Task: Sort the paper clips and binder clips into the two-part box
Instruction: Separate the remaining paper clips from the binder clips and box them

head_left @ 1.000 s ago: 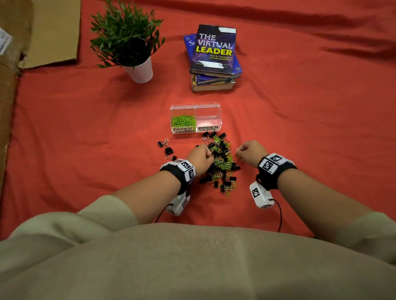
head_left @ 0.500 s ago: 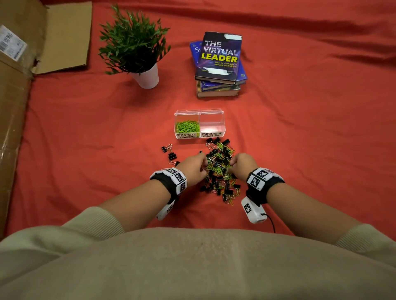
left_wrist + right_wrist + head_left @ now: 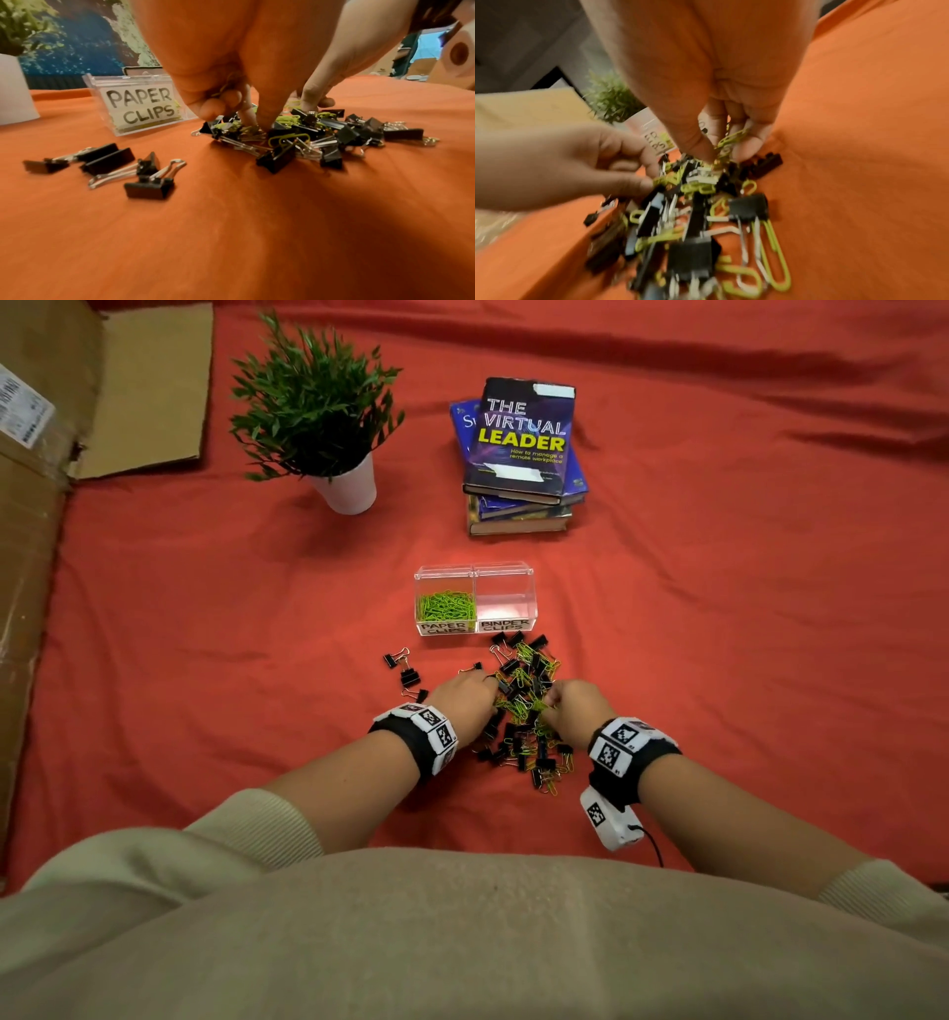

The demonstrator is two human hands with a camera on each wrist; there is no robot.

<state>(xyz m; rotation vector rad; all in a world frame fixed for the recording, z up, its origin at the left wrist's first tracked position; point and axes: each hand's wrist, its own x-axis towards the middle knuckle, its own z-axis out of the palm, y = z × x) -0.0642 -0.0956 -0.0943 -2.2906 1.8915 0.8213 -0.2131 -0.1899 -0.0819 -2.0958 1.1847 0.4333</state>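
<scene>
A mixed pile (image 3: pixel 524 706) of black binder clips and green paper clips lies on the red cloth just in front of the clear two-part box (image 3: pixel 475 572). Its left half, labelled PAPER CLIPS (image 3: pixel 140 105), holds green paper clips (image 3: pixel 444 606); the right half, labelled BINDER CLIPS, looks empty. My left hand (image 3: pixel 488 695) digs thumb and forefinger into the pile (image 3: pixel 295 132) with green clips tucked under its curled fingers. My right hand (image 3: pixel 721 154) pinches green paper clips (image 3: pixel 731 140) over the pile's middle. A few binder clips (image 3: pixel 107 164) lie apart to the left.
A potted green plant (image 3: pixel 318 413) in a white pot and a stack of books (image 3: pixel 521 454) stand beyond the box. Flattened cardboard (image 3: pixel 31 516) runs along the left edge. Red cloth stretches bare to the right of the pile.
My right hand has moved left from the pile's right edge into its middle, close to the left hand. The left hand stays working in the pile.
</scene>
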